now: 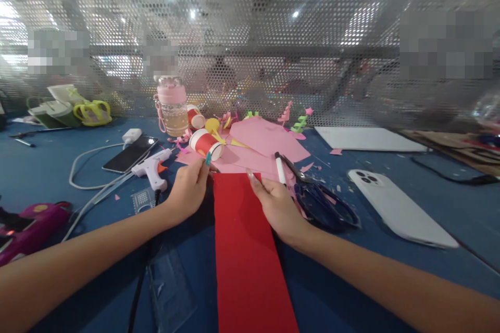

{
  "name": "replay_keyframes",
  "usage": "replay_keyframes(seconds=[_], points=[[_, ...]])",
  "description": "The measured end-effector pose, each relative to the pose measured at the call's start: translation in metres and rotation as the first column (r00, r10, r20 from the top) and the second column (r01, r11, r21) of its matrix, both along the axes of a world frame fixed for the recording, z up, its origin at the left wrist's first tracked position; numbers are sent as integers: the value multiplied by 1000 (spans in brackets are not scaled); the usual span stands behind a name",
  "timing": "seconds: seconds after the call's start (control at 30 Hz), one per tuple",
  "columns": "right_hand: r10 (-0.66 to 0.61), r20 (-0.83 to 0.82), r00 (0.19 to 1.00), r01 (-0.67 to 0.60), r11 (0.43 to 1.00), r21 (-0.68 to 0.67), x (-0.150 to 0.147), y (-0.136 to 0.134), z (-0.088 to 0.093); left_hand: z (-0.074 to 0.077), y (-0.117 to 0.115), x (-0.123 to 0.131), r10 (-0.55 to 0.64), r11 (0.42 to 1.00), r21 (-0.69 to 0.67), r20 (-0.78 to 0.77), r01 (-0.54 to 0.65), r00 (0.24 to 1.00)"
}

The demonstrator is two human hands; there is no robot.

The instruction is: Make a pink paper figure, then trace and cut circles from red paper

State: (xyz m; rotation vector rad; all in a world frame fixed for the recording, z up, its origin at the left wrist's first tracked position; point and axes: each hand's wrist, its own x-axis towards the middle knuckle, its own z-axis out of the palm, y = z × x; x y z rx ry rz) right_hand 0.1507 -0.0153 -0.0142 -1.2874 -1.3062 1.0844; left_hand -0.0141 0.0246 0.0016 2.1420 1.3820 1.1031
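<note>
A long strip of red paper (pixel 246 250) runs from the middle of the view down past the bottom edge. My right hand (pixel 283 208) grips its right edge near the top, thumb on the front and fingers behind. At the top left corner of the strip, my left hand (pixel 189 187) is closed in a pinch, its thumb with a teal nail pointing up; the exact contact is partly hidden. Just beyond the strip lie pink paper sheets (pixel 269 138) and a red and white paper cup (pixel 206 144) on its side. Dark blue-handled scissors (pixel 326 205) and a white marker (pixel 280 169) lie beside my right hand.
Left on the blue table (pixel 97 208) are a white glue gun (pixel 152 169), a black phone (pixel 130 154), a cable and a magenta tool (pixel 37 226). A pink-lidded bottle (pixel 172 106) stands behind. To the right lies a white phone (pixel 402 208). A perforated metal screen (pixel 250 36) closes the back.
</note>
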Motion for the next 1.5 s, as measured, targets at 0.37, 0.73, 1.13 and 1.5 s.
replay_keyframes(seconds=[0.37,0.73,1.13,1.5], points=[[85,72,994,-87,996,28,-2,-3,3,3,-1,3,-207,976,-97,-112,197,972],[84,85,993,-91,993,72,-2,-4,1,4,-4,7,-82,988,106,-232,109,969],[-36,39,999,33,997,64,1,-3,0,5,0,1,64,995,-82,53,-60,997],[34,-305,952,-37,999,-7,0,1,-3,2,1,5,-298,835,-332,398,439,868]])
